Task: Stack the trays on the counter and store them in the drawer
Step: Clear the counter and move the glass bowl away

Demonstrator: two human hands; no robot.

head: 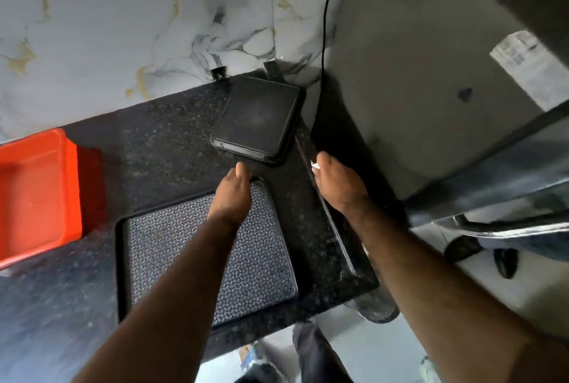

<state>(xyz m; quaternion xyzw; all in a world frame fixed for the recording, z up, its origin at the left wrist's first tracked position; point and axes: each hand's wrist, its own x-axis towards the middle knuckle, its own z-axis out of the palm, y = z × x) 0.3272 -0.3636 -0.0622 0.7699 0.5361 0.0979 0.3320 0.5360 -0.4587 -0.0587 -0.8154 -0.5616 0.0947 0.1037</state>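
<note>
A small black tray [258, 119] lies at the back of the dark granite counter [160, 136], by the marble wall. A large black tray with a patterned mat surface [255, 262] lies flat near the front edge. At the far left stands an orange tray [37, 195]. My left hand [232, 195] hovers over the large tray's far right corner, just short of the small tray, with nothing in it. My right hand [337, 187] is above the counter's right edge, level with the small tray's near right corner. Its fingers point away and hold nothing that I can see.
The counter ends just right of my right hand, with floor and a grey wall beyond. A black cable [326, 13] hangs down the wall behind the small tray. Dark chair or furniture parts [492, 225] stand at the right. My legs and feet show below the front edge.
</note>
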